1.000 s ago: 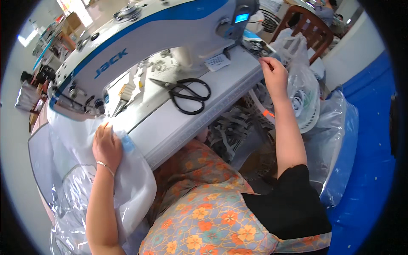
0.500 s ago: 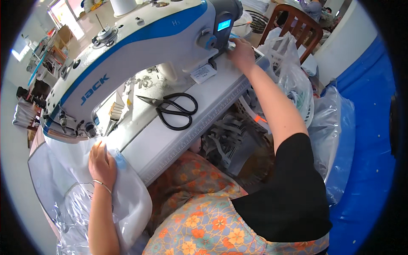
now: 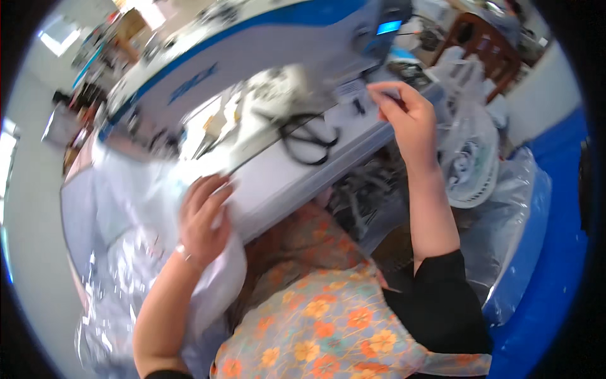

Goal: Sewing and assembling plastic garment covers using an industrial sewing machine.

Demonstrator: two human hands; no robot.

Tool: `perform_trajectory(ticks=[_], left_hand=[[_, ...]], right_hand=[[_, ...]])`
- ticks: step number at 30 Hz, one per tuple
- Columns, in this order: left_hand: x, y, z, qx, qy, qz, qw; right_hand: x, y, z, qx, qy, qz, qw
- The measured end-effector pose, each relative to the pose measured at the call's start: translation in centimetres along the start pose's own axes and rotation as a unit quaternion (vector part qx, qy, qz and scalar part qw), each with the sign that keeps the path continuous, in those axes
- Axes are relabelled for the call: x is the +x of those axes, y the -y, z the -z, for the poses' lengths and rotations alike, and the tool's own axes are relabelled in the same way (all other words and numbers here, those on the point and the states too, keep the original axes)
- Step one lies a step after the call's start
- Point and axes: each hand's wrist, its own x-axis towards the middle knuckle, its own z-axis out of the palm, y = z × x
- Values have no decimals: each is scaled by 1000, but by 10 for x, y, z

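Observation:
My left hand (image 3: 207, 218) is over the white sheer fabric (image 3: 148, 208) at the front of the sewing machine (image 3: 252, 57). Its fingers are apart and loosely bent, blurred by motion, with nothing visible in them. Raised above the right end of the machine bed (image 3: 265, 196), my right hand (image 3: 410, 120) has thumb and forefinger pinched together. What they hold, if anything, is too small to make out. A small dark piece (image 3: 359, 106) shows just below those fingertips. Black-handled scissors (image 3: 309, 139) lie on the bed between my hands.
Shiny clear plastic (image 3: 120, 297) spreads below the fabric at left. Right of the bed stand a white basket (image 3: 476, 183) with a plastic bag and a wooden chair (image 3: 483, 50). Grey scraps (image 3: 369, 196) sit below the bed's front edge. Loose bits lie behind the scissors.
My right hand has drawn back from the machine's far right end toward me, fingers now pinched. My left hand has lifted from the fabric near the needle and moved right. The view has shifted.

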Motion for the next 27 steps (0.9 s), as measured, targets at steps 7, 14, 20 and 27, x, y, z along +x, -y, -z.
perform_trajectory(ticks=[7, 14, 20, 27], left_hand=[[13, -54, 3, -456, 123, 332, 816], [-8, -41, 7, -533, -7, 441, 722], [-8, -49, -14, -496, 61, 466, 730], [-4, -75, -14, -465, 163, 419, 763]], right_hand=[[-80, 45, -125, 257, 205, -110, 938], [-119, 36, -132, -8, 155, 229, 961], [-134, 23, -133, 89, 88, 216, 968], [-133, 19, -109, 181, 149, 97, 967]])
